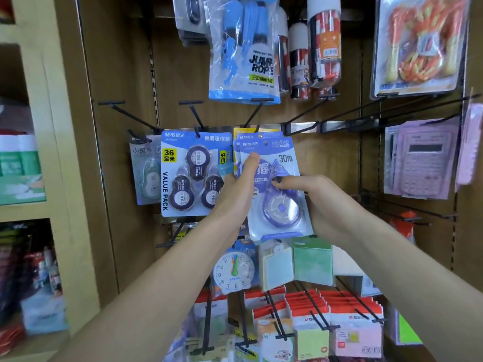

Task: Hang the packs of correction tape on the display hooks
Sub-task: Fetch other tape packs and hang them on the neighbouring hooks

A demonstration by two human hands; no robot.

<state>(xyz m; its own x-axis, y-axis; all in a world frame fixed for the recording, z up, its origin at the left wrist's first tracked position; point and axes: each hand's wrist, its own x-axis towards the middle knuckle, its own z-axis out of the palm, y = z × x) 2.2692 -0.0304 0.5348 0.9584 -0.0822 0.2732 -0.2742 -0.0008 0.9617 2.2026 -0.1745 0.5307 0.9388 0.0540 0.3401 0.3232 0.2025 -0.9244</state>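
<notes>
A purple-and-blue 30m correction tape pack (281, 202) is held up against the display board, its top near a black hook (254, 118). My left hand (239, 189) grips its left edge with the thumb on the front. My right hand (311, 197) pinches its right side, the index finger across the blister. Similar packs sit just behind it, and I cannot tell whether they hang on the hook. To the left hang a blue 36m value pack (193, 176) and a pale single pack (146, 168).
Empty black hooks (122, 111) stick out at upper left and along the right rail (339, 125). Jump rope packs (243, 48) hang above. Calculators (423, 165) hang at right. A toy clock (234, 270) and sticky notes (326, 322) lie below. A shelf unit (34, 178) stands left.
</notes>
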